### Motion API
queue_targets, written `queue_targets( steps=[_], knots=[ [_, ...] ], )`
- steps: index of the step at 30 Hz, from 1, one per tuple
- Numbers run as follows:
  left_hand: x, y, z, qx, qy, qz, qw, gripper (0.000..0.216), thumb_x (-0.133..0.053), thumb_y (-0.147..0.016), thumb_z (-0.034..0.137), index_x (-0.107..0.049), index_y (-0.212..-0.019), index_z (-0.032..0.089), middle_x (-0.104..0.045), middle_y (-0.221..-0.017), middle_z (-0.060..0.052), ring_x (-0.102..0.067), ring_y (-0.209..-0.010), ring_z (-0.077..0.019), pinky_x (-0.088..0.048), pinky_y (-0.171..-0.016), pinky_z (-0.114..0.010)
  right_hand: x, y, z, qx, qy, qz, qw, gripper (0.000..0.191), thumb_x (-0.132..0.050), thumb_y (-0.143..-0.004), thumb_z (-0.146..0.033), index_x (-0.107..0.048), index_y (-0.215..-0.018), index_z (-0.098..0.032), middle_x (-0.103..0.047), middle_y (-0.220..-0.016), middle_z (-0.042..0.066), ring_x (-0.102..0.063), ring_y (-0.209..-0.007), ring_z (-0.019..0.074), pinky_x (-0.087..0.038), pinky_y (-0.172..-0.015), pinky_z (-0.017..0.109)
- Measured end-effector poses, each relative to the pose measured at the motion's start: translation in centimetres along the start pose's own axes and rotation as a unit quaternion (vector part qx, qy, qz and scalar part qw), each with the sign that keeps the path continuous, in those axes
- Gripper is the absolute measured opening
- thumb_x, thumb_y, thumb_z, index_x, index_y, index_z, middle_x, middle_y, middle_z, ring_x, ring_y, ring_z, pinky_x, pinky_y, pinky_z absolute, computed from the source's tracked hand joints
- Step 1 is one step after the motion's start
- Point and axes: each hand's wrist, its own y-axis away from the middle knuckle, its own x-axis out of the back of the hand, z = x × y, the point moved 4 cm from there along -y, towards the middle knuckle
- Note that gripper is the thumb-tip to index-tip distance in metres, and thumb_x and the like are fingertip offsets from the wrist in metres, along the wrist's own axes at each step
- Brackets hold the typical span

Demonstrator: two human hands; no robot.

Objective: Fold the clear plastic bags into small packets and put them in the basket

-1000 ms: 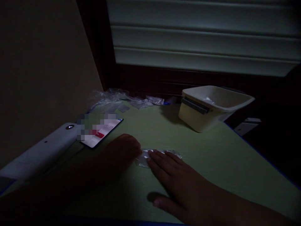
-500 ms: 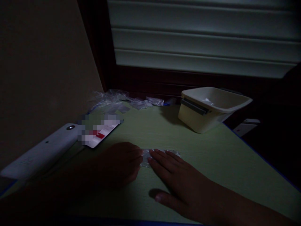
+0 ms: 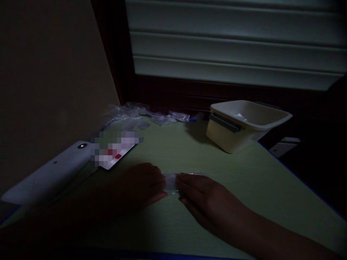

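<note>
The scene is dim. A small clear plastic bag (image 3: 171, 181) lies on the green table (image 3: 244, 180) between my two hands. My left hand (image 3: 141, 186) rests in shadow at the bag's left end, its fingers closed on that edge. At the bag's right end, my right hand (image 3: 206, 200) covers most of the bag, its fingers curled and pinching it. What is inside the bag cannot be made out.
A cream plastic tub (image 3: 244, 124) stands at the back right. A heap of clear plastic bags (image 3: 135, 115) lies at the back left. A phone (image 3: 116, 151) and a long white device (image 3: 46, 173) lie to the left. The table's right edge drops off into darkness.
My right hand went from lying flat with fingers stretched over the bag to curled, with the thumb tucked in. The left hand shifted slightly toward the bag's left edge.
</note>
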Motion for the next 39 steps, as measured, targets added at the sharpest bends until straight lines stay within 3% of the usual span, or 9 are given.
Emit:
queue_targets(
  steps=[4,10,13,19,26,29,33,36,39],
  knots=[
    [-0.3,0.0,0.0,-0.011,0.017,-0.016,1.000,0.022,-0.045,-0.099,0.022,-0.058,-0.083,0.016,-0.063,-0.081,0.000,-0.053,-0.077,-0.0173,-0.037,-0.072,-0.029,-0.2,-0.2,0.0,0.034,0.009,0.038,0.999,0.027,-0.048,-0.091,-0.010,-0.068,-0.109,-0.009,-0.070,-0.111,0.015,-0.067,-0.102,0.0236,-0.055,-0.089,0.037],
    [-0.4,0.0,0.3,-0.024,0.016,-0.022,0.999,0.017,-0.048,-0.098,0.020,-0.059,-0.086,0.016,-0.063,-0.085,0.001,-0.053,-0.079,-0.0169,-0.037,-0.073,-0.029,-0.2,0.0,0.0,0.052,0.026,0.059,0.997,0.024,-0.051,-0.090,-0.009,-0.069,-0.106,-0.012,-0.071,-0.110,0.013,-0.068,-0.100,0.0232,-0.057,-0.086,0.037],
    [-0.1,0.0,0.4,-0.012,0.023,0.000,1.000,0.026,-0.042,-0.101,0.028,-0.059,-0.086,0.015,-0.063,-0.083,0.000,-0.053,-0.078,-0.0173,-0.038,-0.071,-0.029,-0.1,0.0,-0.2,0.062,0.020,0.058,0.996,0.021,-0.053,-0.089,-0.008,-0.069,-0.102,-0.012,-0.072,-0.107,0.012,-0.068,-0.098,0.0221,-0.056,-0.087,0.036],
    [0.2,-0.1,1.0,-0.021,0.021,-0.047,0.998,0.022,-0.041,-0.095,0.004,-0.060,-0.089,0.014,-0.064,-0.088,-0.002,-0.054,-0.082,-0.0181,-0.040,-0.076,-0.031,0.1,0.0,-0.5,0.084,0.015,0.052,0.995,0.022,-0.050,-0.090,-0.008,-0.068,-0.104,-0.011,-0.073,-0.101,0.012,-0.070,-0.091,0.0229,-0.057,-0.082,0.036],
    [0.1,-0.6,1.3,-0.019,-0.003,-0.078,0.997,0.013,-0.053,-0.089,0.004,-0.062,-0.084,0.012,-0.064,-0.084,-0.003,-0.057,-0.080,-0.0192,-0.044,-0.071,-0.031,0.4,-0.3,-0.6,0.038,-0.035,0.015,0.999,0.030,-0.041,-0.095,-0.015,-0.066,-0.110,-0.014,-0.071,-0.106,0.012,-0.066,-0.099,0.0220,-0.055,-0.086,0.038],
    [0.0,-0.6,1.6,-0.017,-0.004,-0.079,0.997,0.015,-0.056,-0.091,0.016,-0.062,-0.078,0.013,-0.065,-0.080,-0.004,-0.060,-0.079,-0.0204,-0.047,-0.070,-0.031,0.6,-0.7,-1.0,-0.001,-0.044,-0.007,0.999,0.042,-0.046,-0.094,-0.028,-0.054,-0.129,-0.006,-0.056,-0.132,0.019,-0.055,-0.120,0.0264,-0.048,-0.098,0.041],
    [0.2,-0.4,2.2,0.010,0.010,-0.085,0.996,0.022,-0.059,-0.088,0.031,-0.064,-0.087,0.010,-0.068,-0.088,-0.009,-0.063,-0.083,-0.0229,-0.050,-0.070,-0.031,-0.3,-1.0,-2.1,-0.035,-0.046,-0.110,0.992,0.072,-0.041,-0.095,-0.047,-0.027,-0.144,0.004,-0.021,-0.151,0.025,-0.020,-0.141,0.0331,-0.028,-0.112,0.050],
    [0.8,-0.2,2.8,0.025,0.000,-0.064,0.998,0.030,-0.057,-0.088,0.032,-0.063,-0.098,0.005,-0.068,-0.098,-0.015,-0.063,-0.091,-0.0247,-0.051,-0.076,-0.031,-0.9,-0.6,-2.6,-0.043,-0.067,-0.156,0.985,0.075,-0.032,-0.096,-0.054,-0.022,-0.146,0.002,-0.014,-0.152,0.023,-0.010,-0.142,0.0316,-0.019,-0.114,0.051],
    [1.0,0.1,3.3,0.021,-0.020,-0.042,0.999,0.030,-0.049,-0.092,0.030,-0.064,-0.097,0.005,-0.068,-0.101,-0.016,-0.063,-0.096,-0.0263,-0.053,-0.077,-0.034,-1.0,0.4,-2.0,-0.047,-0.051,-0.151,0.986,0.072,-0.032,-0.096,-0.053,-0.023,-0.146,-0.002,-0.012,-0.151,0.021,-0.009,-0.141,0.0325,-0.021,-0.113,0.053]
  ],
)
